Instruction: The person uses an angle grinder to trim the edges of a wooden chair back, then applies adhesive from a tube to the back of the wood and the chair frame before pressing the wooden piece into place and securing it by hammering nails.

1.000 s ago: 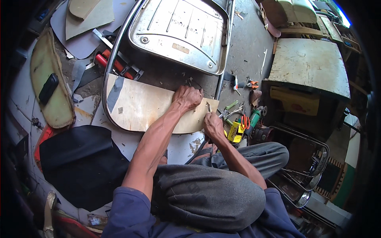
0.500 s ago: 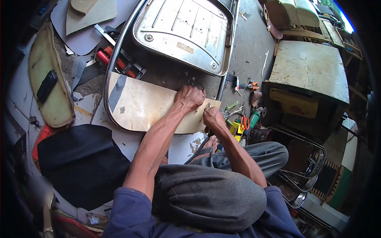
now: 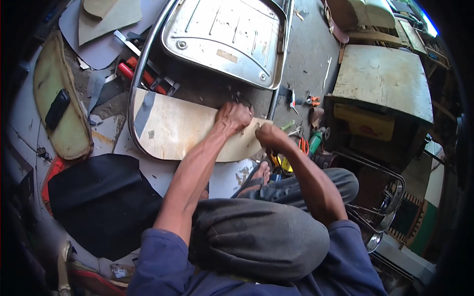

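Note:
A pale plywood board (image 3: 182, 126) with rounded corners lies across the end of a chrome tube chair frame (image 3: 134, 93). My left hand (image 3: 234, 116) is closed into a fist at the board's far edge; its fingertips and anything in them are hidden. A thin dark loop shows beside its knuckles. At the board's right end my right hand (image 3: 269, 136) is closed, its fingers pinched near the surface. What it grips is too hidden to name. Grey tape (image 3: 146, 113) crosses the board's left part. Beyond the board sits the frame's bare metal seat pan (image 3: 224, 44).
Right of the board lie a green power tool (image 3: 316, 140), red-handled scissors (image 3: 303, 145) and orange-handled pliers (image 3: 313, 101). Black sheet material (image 3: 101, 204) spreads at left, below a greenish pad (image 3: 61, 108). Red-handled tools (image 3: 127, 70) lie left of the seat pan. A wooden cabinet (image 3: 382, 81) stands right.
My right hand has shifted slightly right and upward, its wrist turned and elbow swung outward. My left hand stays at the board's far edge. The whole view has shifted a little.

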`<state>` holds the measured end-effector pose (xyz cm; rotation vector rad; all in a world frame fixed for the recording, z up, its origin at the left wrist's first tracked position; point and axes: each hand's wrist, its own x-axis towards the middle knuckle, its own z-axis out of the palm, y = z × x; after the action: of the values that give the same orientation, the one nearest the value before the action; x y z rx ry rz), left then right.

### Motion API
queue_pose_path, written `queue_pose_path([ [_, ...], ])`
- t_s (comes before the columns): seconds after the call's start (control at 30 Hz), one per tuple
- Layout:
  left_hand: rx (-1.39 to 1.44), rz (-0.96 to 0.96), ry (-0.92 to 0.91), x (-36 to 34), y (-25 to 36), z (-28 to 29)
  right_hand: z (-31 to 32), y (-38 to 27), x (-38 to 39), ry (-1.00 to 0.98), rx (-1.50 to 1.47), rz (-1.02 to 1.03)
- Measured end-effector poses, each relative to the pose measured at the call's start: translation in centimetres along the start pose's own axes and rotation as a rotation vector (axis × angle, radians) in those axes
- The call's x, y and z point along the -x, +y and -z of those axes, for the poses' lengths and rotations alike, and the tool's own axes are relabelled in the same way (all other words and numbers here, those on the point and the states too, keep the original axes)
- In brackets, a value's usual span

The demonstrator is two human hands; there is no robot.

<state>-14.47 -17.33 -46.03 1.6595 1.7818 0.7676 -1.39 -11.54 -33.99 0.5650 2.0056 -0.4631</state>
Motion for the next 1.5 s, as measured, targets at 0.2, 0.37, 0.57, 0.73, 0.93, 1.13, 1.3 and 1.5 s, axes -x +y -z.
queue_pose_path([
  [0.2,0.006,0.004,0.066,0.0,-0.3,1.2,0.7,-6.3,2.8,0.493,-0.207,-0.552],
  [0.37,0.049,0.046,0.088,0.1,0.0,1.0,0.2,-3.2,2.2,0.343,-0.291,-0.548],
  [0.57,0.015,0.038,0.118,0.5,-0.2,1.2,5.7,-2.1,2.7,-0.031,-0.198,-0.153],
  [0.73,0.030,0.067,0.098,0.6,0.1,1.1,4.4,-2.4,3.1,0.030,-0.287,-0.353],
  [0.93,0.041,0.069,0.106,0.6,0.2,1.3,2.8,-1.5,4.2,0.192,-0.611,-0.471],
  [1.13,0.000,0.064,0.055,0.2,-0.1,1.0,-0.5,-4.6,5.9,0.209,-0.426,-0.341],
  [1.3,-0.019,0.047,0.097,0.3,0.1,1.0,-1.5,-6.4,6.0,0.252,-0.272,-0.354],
  [1.5,-0.006,0.077,0.077,0.3,0.1,1.1,-1.9,-5.9,6.0,0.285,-0.183,-0.267],
])
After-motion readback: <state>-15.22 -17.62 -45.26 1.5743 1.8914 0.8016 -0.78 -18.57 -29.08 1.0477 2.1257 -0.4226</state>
